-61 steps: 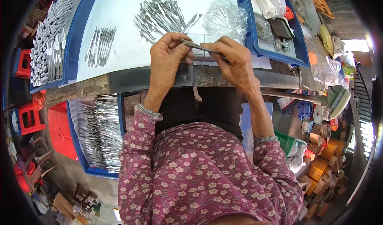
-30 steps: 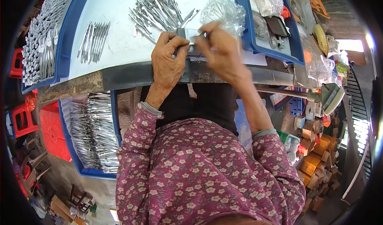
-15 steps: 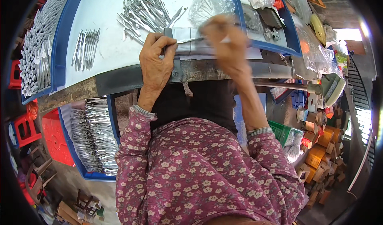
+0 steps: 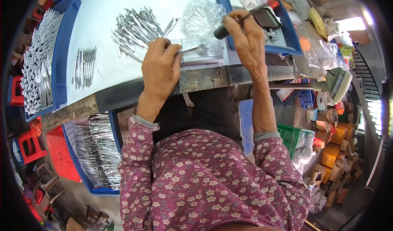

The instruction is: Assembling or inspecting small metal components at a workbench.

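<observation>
Over the pale metal block (image 4: 215, 59) by the worn table edge (image 4: 204, 80), the slender metal piece (image 4: 195, 47) juts rightward from your left hand (image 4: 161, 67), fingers pinched narrow on it, back up; contact with the block, can't tell. Your right hand (image 4: 250, 45) has just shifted up and right, off the block, curled round a dark cylindrical tool (image 4: 221, 32); the piece now seems steadied by your left grip alone. Beyond: a loose metal pile (image 4: 137, 26).

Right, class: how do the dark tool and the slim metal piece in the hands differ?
The dark tool has a thick, blunt end; the slim metal piece is thin and silvery. The right hand grips the tool; the left hand holds the piece. Both are hand-held.
</observation>
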Demonstrator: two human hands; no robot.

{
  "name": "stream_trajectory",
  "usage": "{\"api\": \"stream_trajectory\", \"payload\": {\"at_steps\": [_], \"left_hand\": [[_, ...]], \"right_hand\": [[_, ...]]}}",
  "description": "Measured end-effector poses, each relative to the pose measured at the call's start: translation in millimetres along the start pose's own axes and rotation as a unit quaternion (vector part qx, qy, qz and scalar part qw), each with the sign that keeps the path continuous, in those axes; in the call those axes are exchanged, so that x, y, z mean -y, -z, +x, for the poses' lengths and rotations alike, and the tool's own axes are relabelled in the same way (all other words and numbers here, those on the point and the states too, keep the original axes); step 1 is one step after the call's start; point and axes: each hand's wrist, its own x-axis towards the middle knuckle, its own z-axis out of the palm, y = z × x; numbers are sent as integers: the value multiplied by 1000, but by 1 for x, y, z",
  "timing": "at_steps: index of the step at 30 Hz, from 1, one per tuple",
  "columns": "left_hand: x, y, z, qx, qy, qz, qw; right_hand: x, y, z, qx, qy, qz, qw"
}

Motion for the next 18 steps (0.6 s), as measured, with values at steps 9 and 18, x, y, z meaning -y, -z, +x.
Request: {"api": "stream_trajectory", "payload": {"at_steps": [9, 18], "left_hand": [[8, 5, -6, -27, -7, 4, 1000], [51, 77, -36, -91, 125, 65, 986]], "right_hand": [[-39, -52, 43, 79, 34, -141, 986], [-83, -86, 56, 130, 111, -352, 920]]}}
